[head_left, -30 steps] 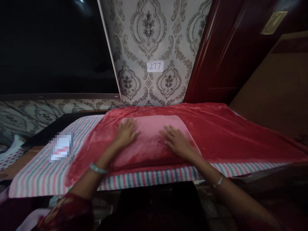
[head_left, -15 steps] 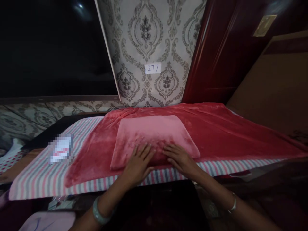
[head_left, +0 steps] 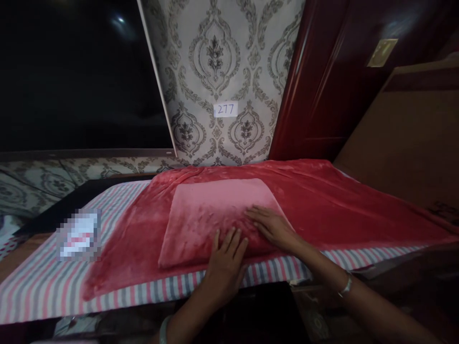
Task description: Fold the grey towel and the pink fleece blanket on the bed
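A pixelated patch on the striped sheet hides whatever lies there — unreadable. The red blanket runs off the right edge, and both forearms are cut off at the bottom edge.

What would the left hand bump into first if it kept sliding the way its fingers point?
The left hand points away from the person, fingertips already on the near edge of the folded pink cloth. It would probably slide up over that fold first.

Domestic room: damask wallpaper behind a striped-sheeted table; dark red wooden door right of the wallpaper.
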A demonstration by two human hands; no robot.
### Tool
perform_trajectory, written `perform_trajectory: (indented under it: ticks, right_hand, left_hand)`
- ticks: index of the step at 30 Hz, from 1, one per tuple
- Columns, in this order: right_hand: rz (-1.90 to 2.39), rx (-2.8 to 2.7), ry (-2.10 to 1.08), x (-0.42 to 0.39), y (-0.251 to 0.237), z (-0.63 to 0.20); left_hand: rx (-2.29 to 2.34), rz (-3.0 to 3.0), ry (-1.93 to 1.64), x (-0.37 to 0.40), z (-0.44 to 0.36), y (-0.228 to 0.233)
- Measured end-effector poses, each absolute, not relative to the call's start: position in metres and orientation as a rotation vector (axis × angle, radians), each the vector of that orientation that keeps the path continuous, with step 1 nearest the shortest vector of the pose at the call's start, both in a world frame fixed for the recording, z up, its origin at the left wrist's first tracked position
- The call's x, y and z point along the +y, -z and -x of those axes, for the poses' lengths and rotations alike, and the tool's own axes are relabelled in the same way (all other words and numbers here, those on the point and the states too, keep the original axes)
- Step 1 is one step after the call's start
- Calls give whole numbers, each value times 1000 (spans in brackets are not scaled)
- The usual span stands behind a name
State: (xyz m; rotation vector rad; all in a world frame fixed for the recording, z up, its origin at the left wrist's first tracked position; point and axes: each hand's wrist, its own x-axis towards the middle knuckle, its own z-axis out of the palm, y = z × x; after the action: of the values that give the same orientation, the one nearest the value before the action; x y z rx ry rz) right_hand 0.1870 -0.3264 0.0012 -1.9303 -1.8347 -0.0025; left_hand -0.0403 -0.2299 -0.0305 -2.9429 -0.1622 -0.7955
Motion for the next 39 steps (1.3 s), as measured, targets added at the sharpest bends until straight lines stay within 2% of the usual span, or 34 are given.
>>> perform_trajectory:
  ticks: [4, 9, 17, 23, 28, 32, 35, 39]
  right_hand:
    - [1940, -1978, -89, -289, -19, -199]
    - [1982, -2144, -192, -244, -17, -218]
    - [2210, -1997, -191, -177, -19, -279]
    - [2233, -1830, -215, -161, -7, -298]
    - [2359, -1745, -183, -170, -24, -281]
    - [2172, -1940, -62, -189, -40, -244]
    - [1911, -2214, -91, -205, -42, -207]
    - [1617, -2468, -109, -212, -36, -167]
  left_hand:
    - [-186, 2881, 861, -241, 21, 46]
    - [-199, 2796, 967, -245, 21, 70]
    - [-170, 2761, 991, -240, 22, 75]
    - [-160, 2742, 1004, -238, 22, 77]
    - [-174, 2746, 970, -241, 22, 75]
    - [-158, 2813, 933, -245, 29, 63]
    - [-167, 2857, 1096, -239, 45, 48]
    - [-417, 2796, 1191, -218, 69, 38]
